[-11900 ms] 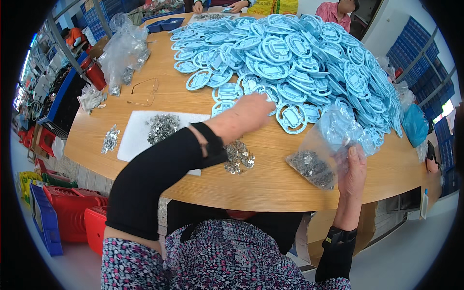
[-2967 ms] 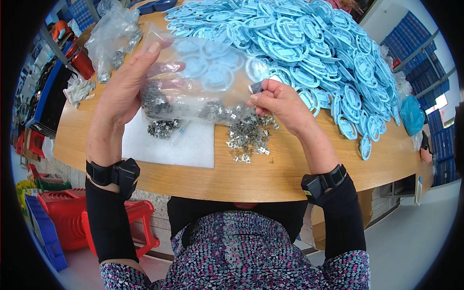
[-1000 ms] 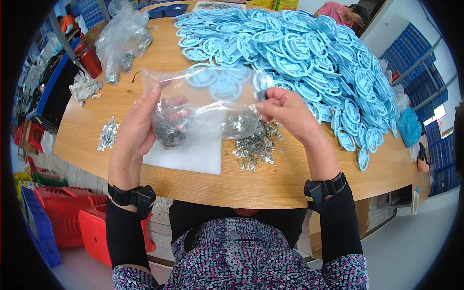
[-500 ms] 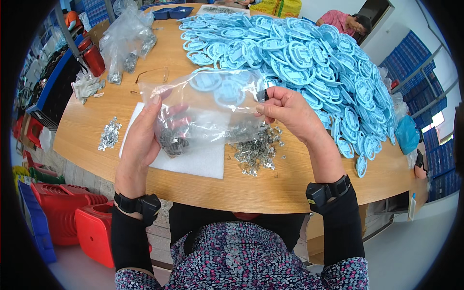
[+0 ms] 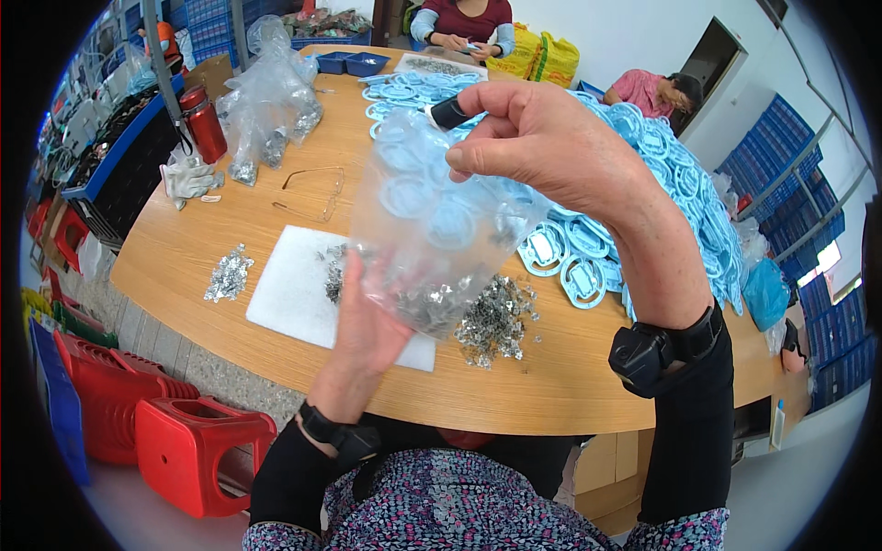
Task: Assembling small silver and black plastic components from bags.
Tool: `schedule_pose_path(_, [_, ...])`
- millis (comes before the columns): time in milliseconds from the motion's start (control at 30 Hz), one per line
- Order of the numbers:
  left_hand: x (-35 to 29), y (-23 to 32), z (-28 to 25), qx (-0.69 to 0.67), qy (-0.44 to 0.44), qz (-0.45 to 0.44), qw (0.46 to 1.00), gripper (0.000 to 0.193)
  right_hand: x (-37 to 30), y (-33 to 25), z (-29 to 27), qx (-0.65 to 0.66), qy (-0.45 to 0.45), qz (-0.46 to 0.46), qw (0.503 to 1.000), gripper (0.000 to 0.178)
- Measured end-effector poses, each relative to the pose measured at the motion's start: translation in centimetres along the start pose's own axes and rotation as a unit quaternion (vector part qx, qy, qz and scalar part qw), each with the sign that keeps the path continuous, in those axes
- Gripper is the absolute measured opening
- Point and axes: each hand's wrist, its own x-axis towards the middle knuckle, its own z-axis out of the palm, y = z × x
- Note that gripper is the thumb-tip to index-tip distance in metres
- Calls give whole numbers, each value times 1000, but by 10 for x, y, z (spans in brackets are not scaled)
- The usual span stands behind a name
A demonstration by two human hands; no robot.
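Note:
A clear plastic bag (image 5: 404,207) with small shiny metal pieces in its bottom hangs upright above the table. My right hand (image 5: 570,151), a black cover on one fingertip, is raised and pinches the bag's upper edge. Around the bag's lower part is my left hand (image 5: 367,317), thumb in front and fingers showing blurred through the plastic. Beneath lies a white foam sheet (image 5: 285,294) with some metal pieces on it, partly hidden by the bag. A heap of small metal pieces (image 5: 496,321) sits right of the bag, and a smaller pile (image 5: 229,274) lies left of the sheet.
A large heap of light blue plastic oval parts (image 5: 684,184) covers the table's right side. Eyeglasses (image 5: 317,193), white gloves (image 5: 188,176), a red flask (image 5: 203,124) and filled plastic bags (image 5: 266,101) lie left. Blue trays (image 5: 354,63) stand farther back. Two people sit beyond the table.
My right hand has risen, lifting the bag from sideways to upright. My left hand has moved right and lower, under the bag. The view has tilted up, showing more of a person across the table.

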Motion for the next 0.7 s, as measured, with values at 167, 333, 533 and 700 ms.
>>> schedule_pose_path(167, [4,-13,7,-65,-24,-42,997,66,-8,-5,11,18,129,-14,991,55])
schedule_pose_path(333, [14,-9,21,-75,4,-43,996,64,-71,64,-6,193,247,-143,939,68])
schedule_pose_path(533, [22,-23,28,-95,-65,-33,993,59,-108,102,68,278,240,13,930,64])
schedule_pose_path(700, [27,-14,15,-35,-97,17,995,67,-110,98,45,376,258,45,889,27])
